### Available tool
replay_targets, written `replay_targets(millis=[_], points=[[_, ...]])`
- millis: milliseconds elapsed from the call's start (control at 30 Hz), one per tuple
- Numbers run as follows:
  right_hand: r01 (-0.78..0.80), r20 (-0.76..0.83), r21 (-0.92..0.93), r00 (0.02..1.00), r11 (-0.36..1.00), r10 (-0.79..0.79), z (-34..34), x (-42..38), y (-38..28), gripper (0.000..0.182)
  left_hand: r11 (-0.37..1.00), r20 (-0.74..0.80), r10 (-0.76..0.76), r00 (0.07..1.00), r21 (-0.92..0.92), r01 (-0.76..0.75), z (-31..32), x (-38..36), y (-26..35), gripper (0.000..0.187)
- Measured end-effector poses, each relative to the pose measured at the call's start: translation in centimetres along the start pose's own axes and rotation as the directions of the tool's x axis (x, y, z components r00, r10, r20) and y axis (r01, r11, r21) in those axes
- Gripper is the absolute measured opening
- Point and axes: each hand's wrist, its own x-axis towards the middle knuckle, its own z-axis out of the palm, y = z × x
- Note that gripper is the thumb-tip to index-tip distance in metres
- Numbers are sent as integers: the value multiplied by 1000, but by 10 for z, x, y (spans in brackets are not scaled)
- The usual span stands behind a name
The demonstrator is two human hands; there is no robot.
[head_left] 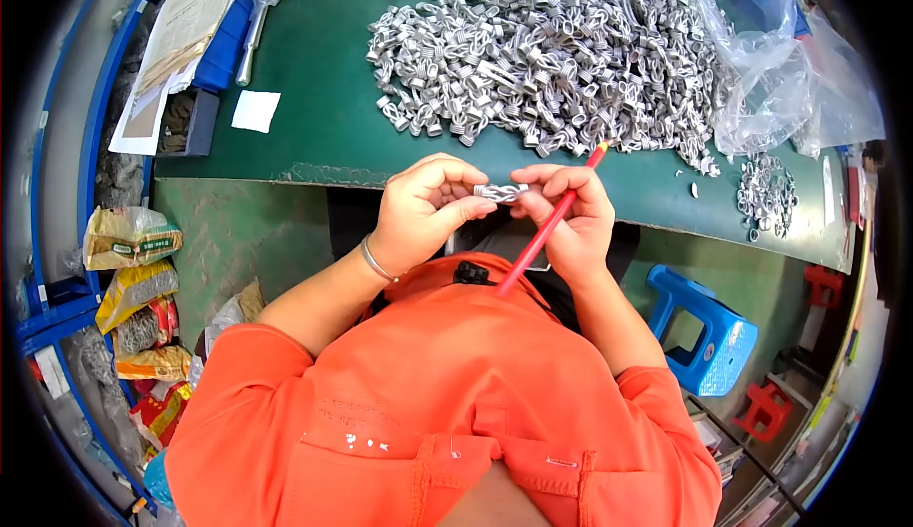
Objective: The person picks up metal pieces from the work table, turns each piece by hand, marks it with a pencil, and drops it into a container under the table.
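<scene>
A small silver metal link with a twisted middle and ribbed ends (501, 193) is held level just off the table's front edge. My left hand (428, 202) pinches its left end between thumb and fingers. At its other end, the closed fingertips of my right hand (575, 215) touch the link. A red pencil (544, 235) slants through my right hand, its sharpened tip up toward the table and its other end near my orange shirt. Beyond my hands, a large heap of similar grey metal links (571, 61) covers the table's back and middle.
The green table (309, 80) carries a white paper square (255, 111), small metal rings (767, 194) and clear plastic bags (761, 80). A dark blue bin (202, 123) and papers stand at left. A blue stool (715, 341) is on the floor at right, bags (133, 239) at left.
</scene>
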Motion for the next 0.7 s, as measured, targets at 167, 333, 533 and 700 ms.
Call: replay_targets(millis=[167, 333, 533, 700], points=[[-113, 24, 92, 993, 989, 112, -9, -3, 8, 17, 955, 25, 223, 975, 195, -223, 5, -1, 0, 23], [17, 37, 43, 999, 999, -18, -9, -5, 8, 21, 869, 118, 398, 910, 269, -415, 4, 2, 6, 22], [231, 262, -345, 954, 910, -143, -23, -4, 0, 22, 769, -340, 472, 814, 610, -191, -38, 21, 1, 13], [43, 147, -301, 989, 953, 2, -24, -11, 7, 19, 478, -183, 316, 931, 878, 10, -63, 27, -2, 30]])
